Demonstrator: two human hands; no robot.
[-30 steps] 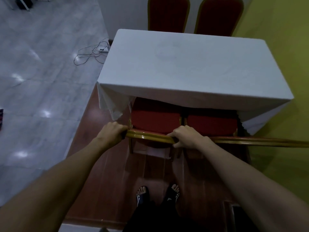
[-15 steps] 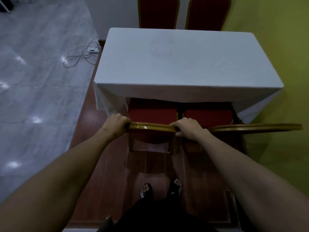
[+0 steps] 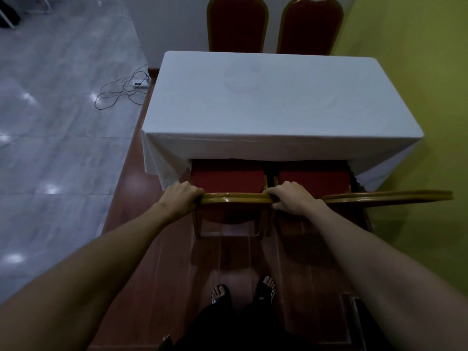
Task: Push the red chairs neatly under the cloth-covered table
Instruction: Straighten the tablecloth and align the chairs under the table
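A table under a white cloth (image 3: 273, 105) fills the middle of the head view. Two red chairs with gold frames stand side by side at its near edge. The left red chair (image 3: 228, 174) has its seat partly under the hanging cloth. My left hand (image 3: 181, 196) grips the left end of its top rail, and my right hand (image 3: 288, 197) grips the right end. The right red chair (image 3: 314, 177) sits beside it, its seat also partly under the cloth, with nobody touching it.
Two more red chairs (image 3: 238, 24) (image 3: 310, 25) stand at the table's far side against the wall. A yellow-green wall (image 3: 430, 97) runs close along the right. A power strip with tangled cables (image 3: 124, 88) lies on the grey tiles at left. My sandalled feet (image 3: 243, 292) stand on the wooden platform.
Both hands have kept their grip on the left chair's top rail. The chair has slid slightly further under the cloth, and less red seat shows than a second ago.
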